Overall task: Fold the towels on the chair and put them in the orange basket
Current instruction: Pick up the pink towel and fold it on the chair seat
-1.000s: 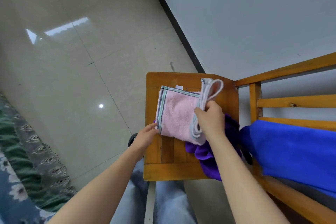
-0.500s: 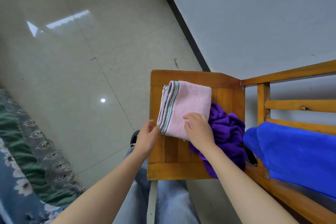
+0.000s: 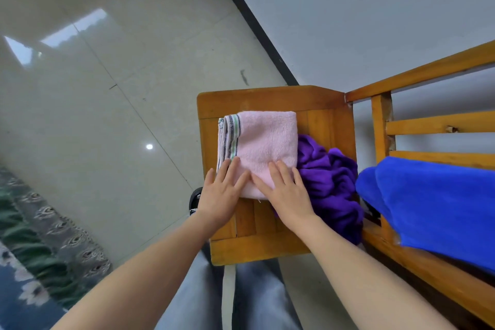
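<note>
Pink towel (image 3: 265,147), folded square, lies flat on chair seat (image 3: 267,99), stretching away from both hands. Left hand (image 3: 222,193) and right hand (image 3: 286,193) side by side, fingers straight, pressing towel's near edge. Striped border just beyond left hand's fingertips. Purple towel (image 3: 329,182) bunched just right of right hand, touching pink towel. Blue towel (image 3: 434,203) draped further right.

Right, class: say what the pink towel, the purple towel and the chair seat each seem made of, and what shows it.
Pink towel: likely cotton terry, matte; fine nubbly nap and woven striped border. Purple towel: perhaps microfibre or fleece; plush surface, soft deep crumples. Chair seat: wood, glossy orange-brown varnish; visible slats and joints.
</note>
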`<control>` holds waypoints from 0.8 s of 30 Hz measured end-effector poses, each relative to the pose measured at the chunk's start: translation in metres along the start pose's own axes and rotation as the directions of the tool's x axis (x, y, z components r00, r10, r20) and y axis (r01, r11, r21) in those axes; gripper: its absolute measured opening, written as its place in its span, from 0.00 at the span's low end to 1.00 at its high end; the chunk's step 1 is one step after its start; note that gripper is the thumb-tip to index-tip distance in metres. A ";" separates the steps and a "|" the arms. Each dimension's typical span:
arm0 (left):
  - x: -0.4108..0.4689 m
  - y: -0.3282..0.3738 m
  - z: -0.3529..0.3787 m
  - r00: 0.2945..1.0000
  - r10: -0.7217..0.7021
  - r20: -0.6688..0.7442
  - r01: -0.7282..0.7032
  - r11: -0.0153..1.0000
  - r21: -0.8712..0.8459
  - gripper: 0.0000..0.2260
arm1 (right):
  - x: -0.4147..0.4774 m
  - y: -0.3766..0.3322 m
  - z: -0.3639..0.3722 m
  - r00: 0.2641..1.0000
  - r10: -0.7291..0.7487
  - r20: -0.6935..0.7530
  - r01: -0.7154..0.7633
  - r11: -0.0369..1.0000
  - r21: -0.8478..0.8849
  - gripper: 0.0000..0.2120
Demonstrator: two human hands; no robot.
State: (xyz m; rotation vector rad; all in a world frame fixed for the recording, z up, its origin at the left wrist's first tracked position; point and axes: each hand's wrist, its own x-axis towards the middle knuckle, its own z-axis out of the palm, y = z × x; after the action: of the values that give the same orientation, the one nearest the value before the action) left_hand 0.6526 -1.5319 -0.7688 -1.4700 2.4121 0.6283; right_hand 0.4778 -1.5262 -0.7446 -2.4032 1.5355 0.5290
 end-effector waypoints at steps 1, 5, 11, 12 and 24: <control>0.001 0.001 -0.001 1.000 -0.004 -0.024 0.004 1.000 -0.003 0.39 | 0.001 0.001 0.001 0.999 -0.012 -0.050 0.012 1.000 0.014 0.34; 0.004 0.005 0.002 0.992 -0.063 -0.112 0.062 0.998 -0.020 0.37 | 0.002 0.008 -0.001 0.950 -0.053 -0.307 0.096 0.987 0.126 0.12; 0.001 0.013 -0.007 0.921 -0.151 -0.360 0.109 0.985 -0.132 0.25 | -0.008 0.019 -0.026 0.875 -0.080 -0.477 0.177 0.971 0.163 0.11; -0.002 0.015 -0.013 0.907 -0.135 -0.398 0.090 0.987 -0.130 0.25 | -0.013 0.020 -0.031 0.871 -0.081 -0.484 0.182 0.969 0.165 0.10; -0.084 0.022 -0.131 0.848 0.010 -0.530 -0.049 0.997 -0.060 0.30 | -0.059 0.009 -0.134 0.754 -0.213 -0.622 0.338 0.937 0.089 0.25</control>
State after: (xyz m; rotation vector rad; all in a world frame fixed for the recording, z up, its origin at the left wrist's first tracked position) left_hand 0.6734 -1.5202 -0.6129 -1.8363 2.8438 0.3418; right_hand 0.4699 -1.5341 -0.5984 -2.7055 1.2891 -0.4945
